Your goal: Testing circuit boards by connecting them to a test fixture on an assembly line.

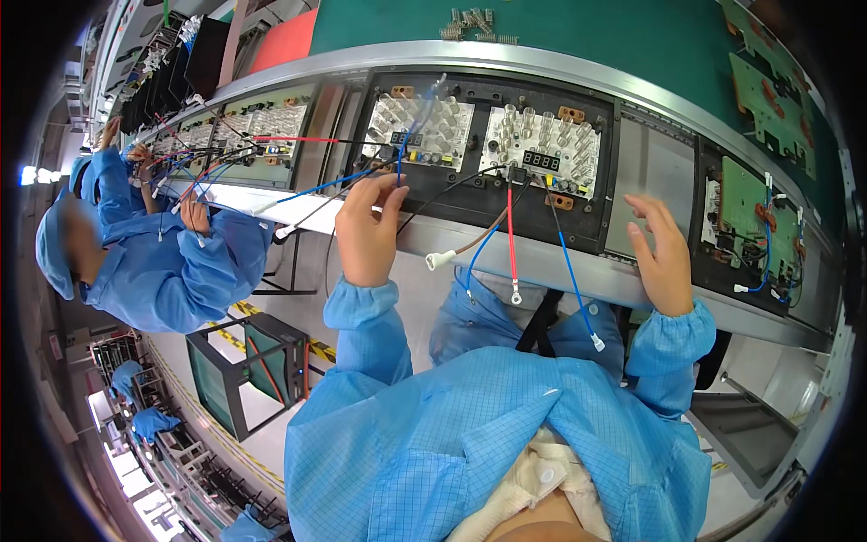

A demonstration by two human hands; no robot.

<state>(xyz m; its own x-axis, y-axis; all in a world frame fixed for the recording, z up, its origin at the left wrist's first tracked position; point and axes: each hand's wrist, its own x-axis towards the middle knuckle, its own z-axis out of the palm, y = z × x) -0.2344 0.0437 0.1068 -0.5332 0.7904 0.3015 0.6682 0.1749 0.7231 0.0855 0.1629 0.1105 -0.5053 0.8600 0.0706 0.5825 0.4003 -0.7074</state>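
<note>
- A blue wire [398,167] runs up from the left hand [366,237], whose grip pinches it narrowly, to a pale circuit board [418,134].
- Two such boards sit side by side in a black tray [470,203] on the conveyor worktop [542,262]; the second board [540,144] carries a small display.
- The right hand [664,257] hovers, grip wide, holding nothing, beside the tray.
- Loose red [510,244], brown [470,242] and blue leads [571,271] dangle.

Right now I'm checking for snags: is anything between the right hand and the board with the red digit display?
No solid object, but wires do. The right hand hovers open beside the display board; a blue wire and red wire hang from the board's front edge between them.
</note>
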